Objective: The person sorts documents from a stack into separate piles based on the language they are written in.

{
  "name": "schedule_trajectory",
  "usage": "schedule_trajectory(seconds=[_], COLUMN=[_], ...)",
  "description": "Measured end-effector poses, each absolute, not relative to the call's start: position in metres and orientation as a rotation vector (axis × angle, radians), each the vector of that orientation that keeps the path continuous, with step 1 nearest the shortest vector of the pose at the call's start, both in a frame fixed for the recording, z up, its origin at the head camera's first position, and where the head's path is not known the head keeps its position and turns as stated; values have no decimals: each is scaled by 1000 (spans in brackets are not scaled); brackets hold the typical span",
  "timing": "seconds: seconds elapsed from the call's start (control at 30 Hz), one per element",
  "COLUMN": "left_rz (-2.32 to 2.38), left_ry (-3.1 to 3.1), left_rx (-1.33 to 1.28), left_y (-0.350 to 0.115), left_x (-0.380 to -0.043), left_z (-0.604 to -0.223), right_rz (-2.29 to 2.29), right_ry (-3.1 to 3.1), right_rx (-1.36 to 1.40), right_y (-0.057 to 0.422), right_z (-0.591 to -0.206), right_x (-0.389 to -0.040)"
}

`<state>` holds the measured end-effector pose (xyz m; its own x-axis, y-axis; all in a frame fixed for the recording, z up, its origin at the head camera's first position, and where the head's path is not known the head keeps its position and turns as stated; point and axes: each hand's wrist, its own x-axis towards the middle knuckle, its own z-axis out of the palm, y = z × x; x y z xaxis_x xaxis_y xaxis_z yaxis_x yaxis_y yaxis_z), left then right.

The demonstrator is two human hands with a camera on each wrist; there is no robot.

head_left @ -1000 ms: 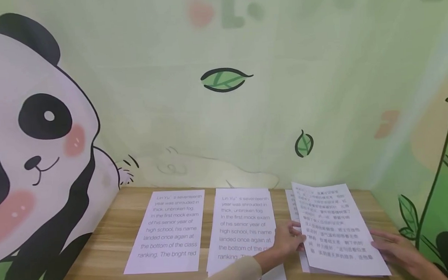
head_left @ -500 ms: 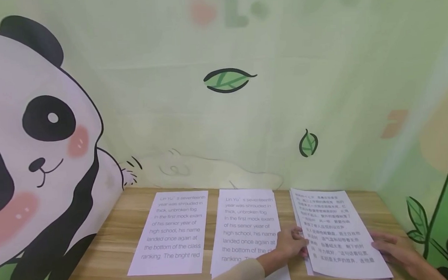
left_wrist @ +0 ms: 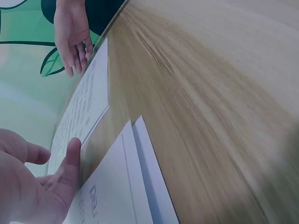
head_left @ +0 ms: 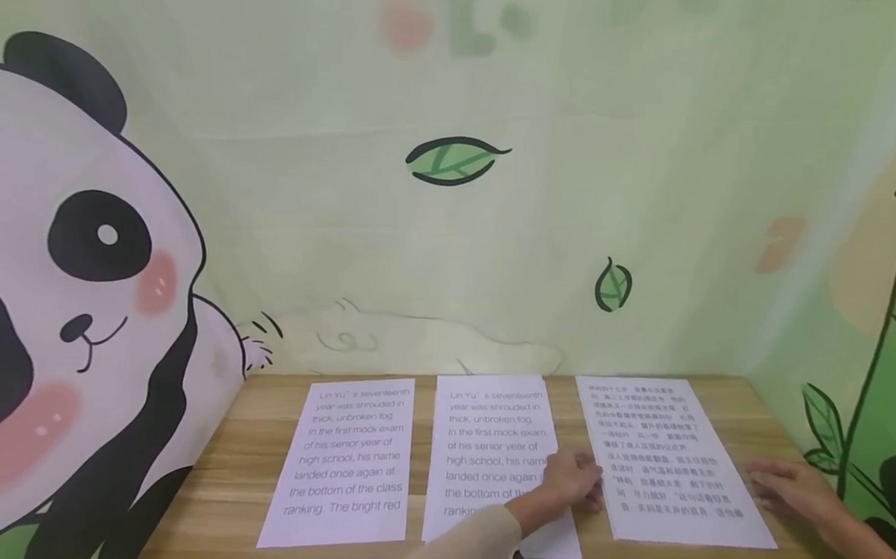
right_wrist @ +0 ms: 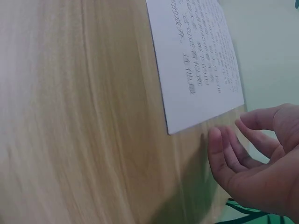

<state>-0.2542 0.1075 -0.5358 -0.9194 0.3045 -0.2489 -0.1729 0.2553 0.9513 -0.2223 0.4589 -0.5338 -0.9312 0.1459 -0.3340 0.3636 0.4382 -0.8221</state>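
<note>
A neat stack of paper printed in Chinese (head_left: 666, 462) lies flat at the right of the table. Beside its left edge is my left hand (head_left: 569, 478), fingers loosely bent with nothing between them, its forearm crossing over the middle stack of English-printed paper (head_left: 493, 444). My right hand (head_left: 795, 494) hovers off the right edge of the Chinese stack. In the right wrist view, that hand's fingers (right_wrist: 216, 144) curve loosely, a small gap away from the paper. The left wrist view shows the left thumb (left_wrist: 72, 158) raised apart from the other fingers.
A single English-printed sheet (head_left: 336, 464) lies at the left of the wooden table (head_left: 202, 490). Sheets in the middle stack are slightly offset, with lower edges (left_wrist: 156, 172) sticking out. A cloth backdrop (head_left: 324, 193) with a panda drawing stands behind the table.
The top Chinese sheets, earlier skewed over the ones beneath, now line up in one stack. Both hands have let go of its edges, and the right hand has drawn slightly away.
</note>
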Motion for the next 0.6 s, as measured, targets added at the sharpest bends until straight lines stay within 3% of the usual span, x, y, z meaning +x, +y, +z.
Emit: schedule_trajectory(seconds=[0.4, 0.6], left_rz=[1779, 1666], left_ry=[2103, 2171], left_rx=[469, 528], left_y=[53, -4], left_x=[-269, -263], left_z=[-518, -518], right_rz=[-1413, -1351], right_ry=[2516, 2541], right_rx=[355, 178], right_y=[441, 412], right_z=[-515, -508], right_x=[-226, -223])
